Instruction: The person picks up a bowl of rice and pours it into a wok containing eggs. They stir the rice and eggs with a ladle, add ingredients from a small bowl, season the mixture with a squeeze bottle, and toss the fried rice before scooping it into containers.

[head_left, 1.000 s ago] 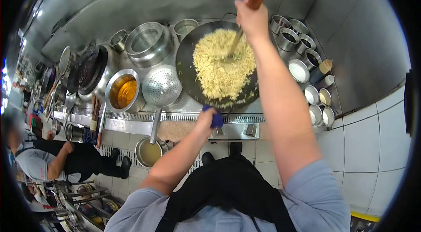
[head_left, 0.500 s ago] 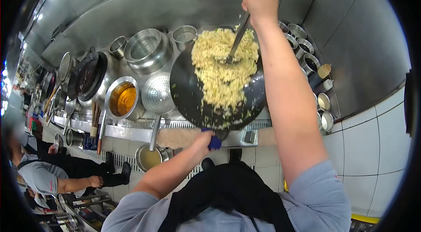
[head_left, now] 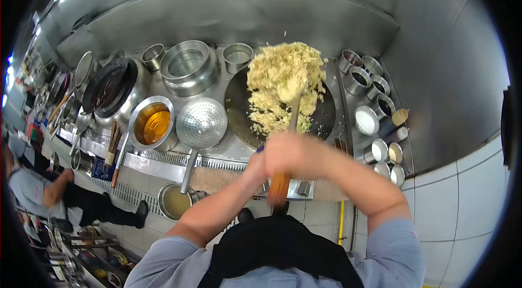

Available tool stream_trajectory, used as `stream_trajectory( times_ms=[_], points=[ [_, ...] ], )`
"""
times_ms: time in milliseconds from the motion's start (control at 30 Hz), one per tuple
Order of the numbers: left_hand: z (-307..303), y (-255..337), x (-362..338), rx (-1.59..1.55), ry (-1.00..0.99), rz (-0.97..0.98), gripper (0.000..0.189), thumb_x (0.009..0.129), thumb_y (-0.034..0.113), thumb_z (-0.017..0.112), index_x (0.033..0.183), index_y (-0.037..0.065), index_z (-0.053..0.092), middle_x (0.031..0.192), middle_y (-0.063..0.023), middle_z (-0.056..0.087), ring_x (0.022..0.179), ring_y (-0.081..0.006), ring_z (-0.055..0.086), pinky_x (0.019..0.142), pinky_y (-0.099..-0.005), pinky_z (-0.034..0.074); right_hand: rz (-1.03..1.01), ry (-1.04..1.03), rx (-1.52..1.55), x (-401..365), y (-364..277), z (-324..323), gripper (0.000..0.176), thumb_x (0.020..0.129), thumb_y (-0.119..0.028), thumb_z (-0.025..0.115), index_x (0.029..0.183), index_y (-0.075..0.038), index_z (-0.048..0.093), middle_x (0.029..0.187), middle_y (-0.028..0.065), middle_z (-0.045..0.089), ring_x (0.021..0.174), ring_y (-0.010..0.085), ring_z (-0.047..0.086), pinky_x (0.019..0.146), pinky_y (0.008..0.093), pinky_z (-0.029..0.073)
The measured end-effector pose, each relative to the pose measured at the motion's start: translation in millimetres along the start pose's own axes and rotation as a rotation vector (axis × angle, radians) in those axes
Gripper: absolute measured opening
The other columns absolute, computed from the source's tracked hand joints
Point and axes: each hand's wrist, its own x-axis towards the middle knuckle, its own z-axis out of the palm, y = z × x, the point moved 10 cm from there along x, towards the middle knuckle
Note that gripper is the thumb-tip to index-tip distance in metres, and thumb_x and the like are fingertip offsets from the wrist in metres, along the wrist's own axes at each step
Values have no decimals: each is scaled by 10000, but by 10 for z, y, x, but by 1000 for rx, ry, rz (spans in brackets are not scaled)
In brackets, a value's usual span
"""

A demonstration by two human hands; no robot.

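Note:
My right hand [head_left: 291, 153], blurred by motion, is closed around a long-handled wok ladle [head_left: 294, 118]. The ladle's wooden handle end points back toward my apron, and its head is in the fried rice [head_left: 285, 65]. Behind the right hand, my left hand [head_left: 256, 168] is partly hidden, closed at the near edge of the black wok [head_left: 324, 120]. Only a sliver of blue cloth [head_left: 260, 148] shows by its fingers; the wok's handle is covered. Yellowish rice with green bits is heaped toward the wok's far side, some grains in the air.
Left of the wok are a perforated strainer [head_left: 202, 123], a pot of amber oil [head_left: 156, 126] and steel pots [head_left: 187, 67]. Seasoning containers [head_left: 366, 120] and bottles [head_left: 401, 116] line the right. Below stands a pot of cloudy liquid [head_left: 176, 201]. Another person [head_left: 32, 187] is at far left.
My right hand has pulled the ladle from beyond the wok back toward my body, close to the left hand. The rice has shifted toward the wok's far side. The view has moved slightly.

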Motion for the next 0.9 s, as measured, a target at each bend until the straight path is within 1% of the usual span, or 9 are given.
stream_trajectory(
  times_ms=[33, 67, 200, 267, 433, 567, 733, 800, 900],
  points=[
    [6, 156, 171, 216, 18, 125, 194, 802, 106, 489, 953, -3, 544, 753, -110, 595, 608, -233, 587, 535, -354, 481, -45, -203, -118, -160, -196, 458, 55, 710, -140, 619, 746, -138, 577, 811, 9, 554, 844, 222, 530, 838, 357, 425],
    [76, 107, 342, -109, -30, -135, 218, 774, 216, 550, 957, 104, 512, 745, -79, 543, 671, -205, 539, 557, -391, 426, 34, -309, -158, -376, -189, 772, 53, 720, -148, 604, 766, -131, 585, 850, 19, 556, 894, 220, 525, 878, 373, 408],
    [85, 67, 755, -184, 32, -169, 144, 774, 209, 547, 850, 99, 494, 678, -71, 524, 512, -198, 522, 381, -323, 356, 384, -526, -375, -1310, 185, 1225, 151, 753, -140, 585, 896, -100, 618, 988, 88, 568, 1026, 254, 517, 982, 425, 358],
    [78, 22, 780, -181, 47, -196, 147, 768, 200, 544, 854, 92, 495, 685, -71, 530, 529, -197, 533, 388, -334, 367, 704, -340, -539, -1530, 418, 915, 254, 789, -127, 573, 1031, -56, 604, 1184, 150, 536, 1179, 301, 463, 1044, 440, 309],
    [113, 136, 797, -222, 54, 5, 165, 763, 210, 543, 864, 82, 521, 699, -64, 531, 574, -194, 536, 463, -364, 401, 615, 180, -120, -602, 235, 927, 629, 787, -268, 642, 1322, -16, 430, 1381, 187, 403, 1306, 357, 341, 1077, 475, 257],
    [57, -2, 742, -205, 88, -211, 154, 734, 205, 560, 791, 63, 542, 673, -69, 536, 525, -198, 521, 384, -341, 354, 570, -18, -192, -570, 243, 1347, 701, 784, -319, 665, 1351, -19, 382, 1374, 227, 389, 1302, 365, 339, 1074, 474, 257],
    [89, 2, 715, -250, -48, -200, 263, 777, 305, 610, 922, 108, 514, 764, -69, 558, 619, -190, 561, 457, -347, 398, 1099, -11, -699, -1586, 481, 719, 751, 797, -199, 669, 1420, -38, 281, 1284, 297, 443, 1241, 360, 427, 1018, 477, 336],
    [156, 50, 611, -317, -138, -259, 315, 791, 353, 640, 959, 120, 510, 777, -69, 562, 667, -202, 575, 494, -356, 432, 1848, 281, 574, -2668, 677, 1220, 687, 804, -171, 638, 1413, -100, 327, 1082, 266, 599, 996, 364, 602, 888, 452, 455],
    [209, -55, 790, -261, -97, -247, 281, 784, 274, 634, 960, 96, 508, 775, -88, 558, 632, -227, 572, 471, -363, 443, 1663, 180, 25, -2634, 583, 689, 665, 829, -125, 585, 1429, -204, 310, 964, 240, 648, 874, 379, 644, 777, 413, 502]
  ],
)
